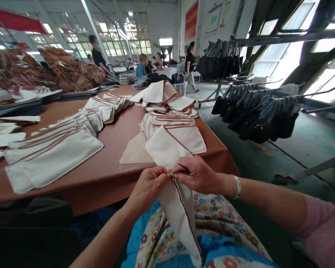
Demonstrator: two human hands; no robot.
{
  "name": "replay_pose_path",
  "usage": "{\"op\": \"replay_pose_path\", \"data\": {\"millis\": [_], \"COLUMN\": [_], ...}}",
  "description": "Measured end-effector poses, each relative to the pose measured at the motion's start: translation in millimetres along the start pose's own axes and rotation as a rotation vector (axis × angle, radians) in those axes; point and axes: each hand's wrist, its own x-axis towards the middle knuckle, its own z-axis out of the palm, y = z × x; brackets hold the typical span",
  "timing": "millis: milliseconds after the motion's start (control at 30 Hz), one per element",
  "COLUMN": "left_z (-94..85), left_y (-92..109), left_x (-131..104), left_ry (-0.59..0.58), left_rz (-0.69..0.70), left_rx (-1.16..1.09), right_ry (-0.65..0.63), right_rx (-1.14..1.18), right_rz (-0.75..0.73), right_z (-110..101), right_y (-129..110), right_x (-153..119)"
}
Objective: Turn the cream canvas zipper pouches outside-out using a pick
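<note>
A white fabric or leather piece with brown edging point(174, 212) hangs over my lap, pinched at its upper edge. My left hand point(149, 186) is closed on it from the left. My right hand point(198, 174) grips the same edge from the right, fingertips nearly touching the left ones. A small dark, thin item point(184, 168) shows within the right hand's fingers; its kind is unclear. Just beyond my hands, another white brown-edged piece point(167, 147) lies on a stack of similar pieces point(169, 121) by the table's right edge.
A long row of white pieces point(58, 149) covers the left of the brown-covered table point(120, 137). Brown bundles point(69, 69) are heaped farther back. Black bags point(257, 115) hang from racks at right. Several people are about, one walking point(190, 61). A floral apron point(220, 223) covers my lap.
</note>
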Motion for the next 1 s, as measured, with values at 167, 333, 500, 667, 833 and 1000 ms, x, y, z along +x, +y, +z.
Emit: {"op": "replay_pose_path", "data": {"millis": [167, 333, 500, 667, 833, 1000], "left_z": [3.6, 0.0, -6.2, -13.3, -22.1, -24.3], "left_y": [2.5, 4.7, 10.0, 22.5, 32.4, 37.0], "left_x": [-5.1, -4.5, -6.3, -8.2, -7.7, -6.1], "left_ry": [-0.069, -0.231, -0.287, -0.315, -0.287, -0.281], "left_rz": [-0.041, -0.073, -0.016, 0.004, 0.067, 0.107], "left_rx": [-0.224, -0.190, -0.058, -0.027, 0.166, 0.304], "right_ry": [0.008, 0.047, 0.031, -0.216, -0.391, -0.398], "right_rx": [-0.351, -0.432, -0.162, 0.417, 0.673, 0.667], "right_rz": [-0.426, -0.486, -0.399, 0.156, 0.538, 0.540], "right_z": [0.9, -0.3, -1.2, -22.3, -46.5, -52.9], "right_y": [12.7, 14.6, 10.0, 5.4, 1.8, -7.1], "right_x": [-14.4, -14.1, -11.8, -1.8, 10.7, 15.7]}}
